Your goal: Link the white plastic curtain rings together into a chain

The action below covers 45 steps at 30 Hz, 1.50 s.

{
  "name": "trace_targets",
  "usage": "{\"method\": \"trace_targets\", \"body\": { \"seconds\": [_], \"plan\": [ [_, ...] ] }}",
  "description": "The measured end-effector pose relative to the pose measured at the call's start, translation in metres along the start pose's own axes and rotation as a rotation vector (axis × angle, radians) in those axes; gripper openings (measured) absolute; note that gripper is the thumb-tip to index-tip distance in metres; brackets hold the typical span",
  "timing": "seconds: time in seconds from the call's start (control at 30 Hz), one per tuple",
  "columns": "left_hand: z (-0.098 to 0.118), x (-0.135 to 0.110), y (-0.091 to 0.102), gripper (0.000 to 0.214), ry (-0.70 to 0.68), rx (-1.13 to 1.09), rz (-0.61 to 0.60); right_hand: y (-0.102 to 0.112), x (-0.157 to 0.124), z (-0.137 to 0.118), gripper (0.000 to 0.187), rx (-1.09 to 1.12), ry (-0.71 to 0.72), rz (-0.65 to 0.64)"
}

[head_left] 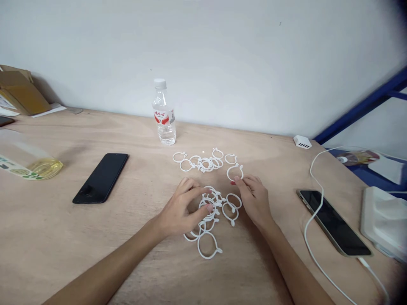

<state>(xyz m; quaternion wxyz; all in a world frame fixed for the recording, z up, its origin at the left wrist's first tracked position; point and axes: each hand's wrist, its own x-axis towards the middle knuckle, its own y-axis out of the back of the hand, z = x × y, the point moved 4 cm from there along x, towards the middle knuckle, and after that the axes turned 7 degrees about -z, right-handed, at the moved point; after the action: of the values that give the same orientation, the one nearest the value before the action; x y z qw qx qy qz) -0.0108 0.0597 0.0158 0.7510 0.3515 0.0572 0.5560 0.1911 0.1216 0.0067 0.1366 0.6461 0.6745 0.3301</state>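
My right hand [256, 199] pinches a white plastic curtain ring [228, 169] between thumb and fingers, holding it up at the right of the rings. My left hand [182, 209] rests over a near pile of similar rings [207, 245], its thumb and index finger spread apart and touching or just above the upper ones. Two overlapping rings [230, 220] lie between the near pile and my right hand. Farther back, a second loose group of white rings [186, 165] lies on the wooden table [152, 271]. Some rings are partly covered by my left hand.
A water bottle [163, 116] stands behind the rings. A black phone [101, 178] and a lying bottle of yellow liquid [47, 167] are at left, near a cardboard box [22, 91]. At right are a second phone [333, 224], a white cable [305, 231] and a white power strip [386, 220].
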Motion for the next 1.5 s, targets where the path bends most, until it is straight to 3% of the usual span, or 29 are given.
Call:
{"method": "trace_targets", "body": {
  "seconds": [0.07,0.2,0.33,0.57,0.7,0.83,1.0,1.33,1.5],
  "plan": [
    [-0.002,0.000,0.001,0.037,0.003,-0.020,0.045,0.000,-0.006,-0.017,0.030,0.048,0.084,-0.024],
    [-0.003,-0.001,0.002,0.055,-0.030,-0.040,0.146,-0.011,-0.021,-0.049,0.031,0.119,0.236,-0.193],
    [-0.001,-0.002,0.000,0.059,-0.102,-0.050,0.126,-0.022,-0.031,-0.063,0.025,0.169,0.336,-0.308],
    [-0.001,-0.003,0.005,0.053,-0.177,-0.058,0.231,-0.027,-0.034,-0.069,0.033,0.276,0.263,-0.471],
    [-0.006,-0.002,0.007,0.040,-0.073,-0.156,0.281,-0.028,-0.037,-0.075,0.032,0.220,0.294,-0.516],
    [-0.010,-0.001,0.008,0.036,0.032,-0.197,0.308,-0.027,-0.035,-0.070,0.033,0.142,0.293,-0.431],
    [-0.007,-0.001,0.006,0.041,-0.066,-0.167,0.268,-0.018,-0.026,-0.049,0.025,0.240,0.166,-0.196],
    [0.000,-0.001,0.004,0.046,-0.139,-0.132,0.193,-0.022,-0.026,-0.046,0.018,0.343,0.168,-0.184],
    [0.000,0.000,0.004,0.036,-0.081,-0.137,0.212,-0.024,-0.029,-0.047,0.017,0.303,0.209,-0.158]
  ]
}}
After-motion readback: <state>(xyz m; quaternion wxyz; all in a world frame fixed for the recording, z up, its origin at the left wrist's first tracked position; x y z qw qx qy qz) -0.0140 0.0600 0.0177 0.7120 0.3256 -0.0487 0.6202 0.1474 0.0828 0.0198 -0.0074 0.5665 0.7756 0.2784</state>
